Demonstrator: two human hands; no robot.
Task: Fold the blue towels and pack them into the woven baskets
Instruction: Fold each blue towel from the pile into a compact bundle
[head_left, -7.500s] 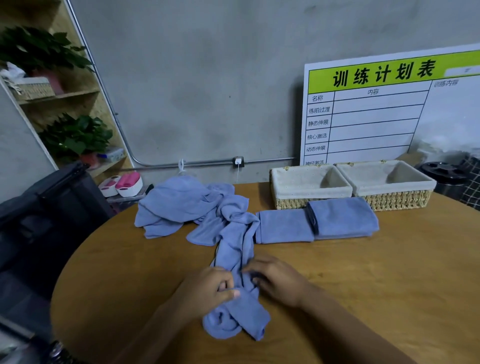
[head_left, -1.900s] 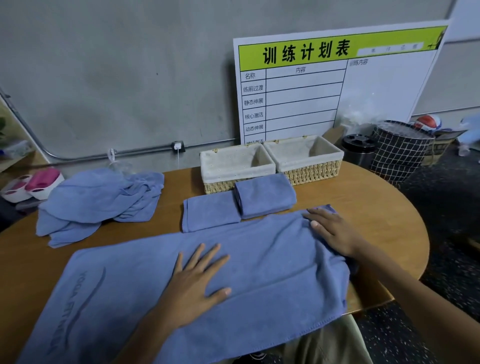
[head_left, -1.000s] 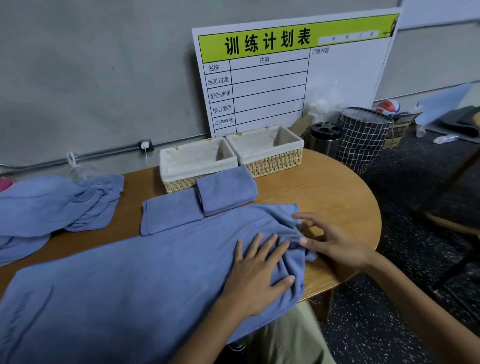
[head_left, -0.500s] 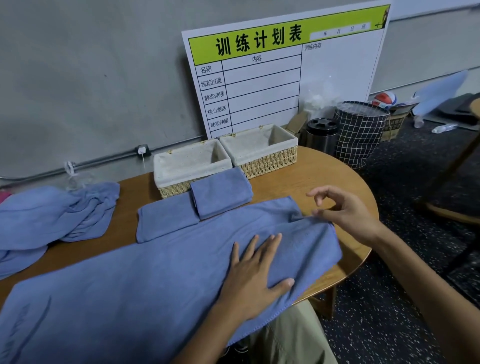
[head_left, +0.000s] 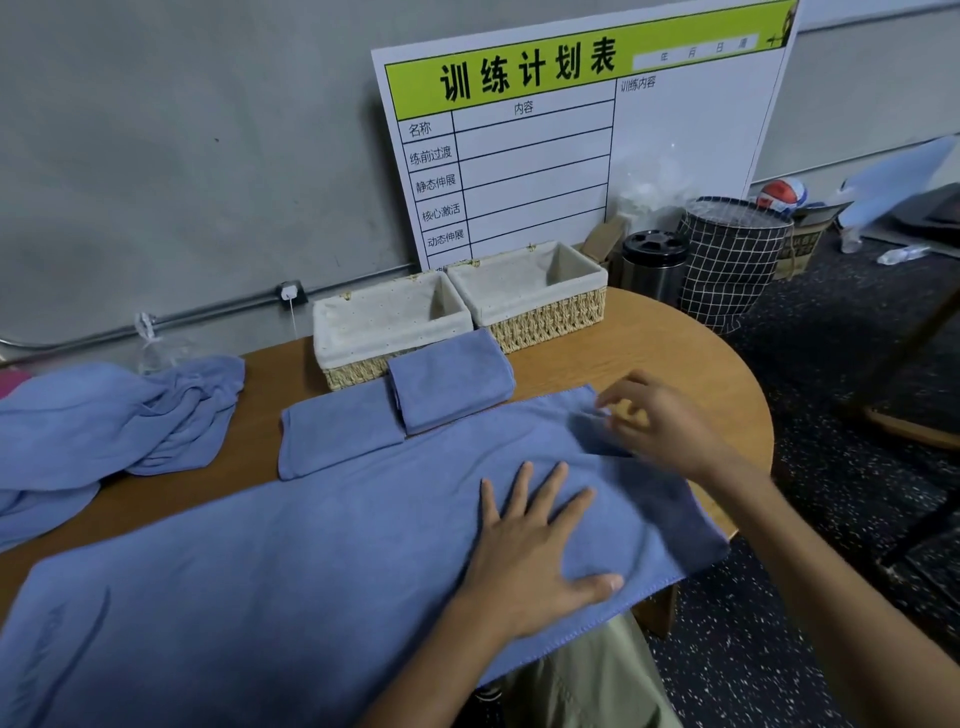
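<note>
hands: left (head_left: 535, 545) flat, fingers spread | right (head_left: 660, 421) blurred, fingers loosely curled

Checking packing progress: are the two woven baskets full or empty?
Empty as far as visible: the left basket and right basket show only bare cloth lining. Both folded towels lie on the table before them.

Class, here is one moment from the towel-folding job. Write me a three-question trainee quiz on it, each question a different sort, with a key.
1. True or false: both woven baskets hold folded towels.
2. How many folded towels lie on the table?
3. The left hand is: A) gripping a basket B) pressing flat on the spread towel C) off the table.

Key: 1 false, both look empty. 2 two. 3 B. The blurred right hand is at the towel's far corner.
</note>
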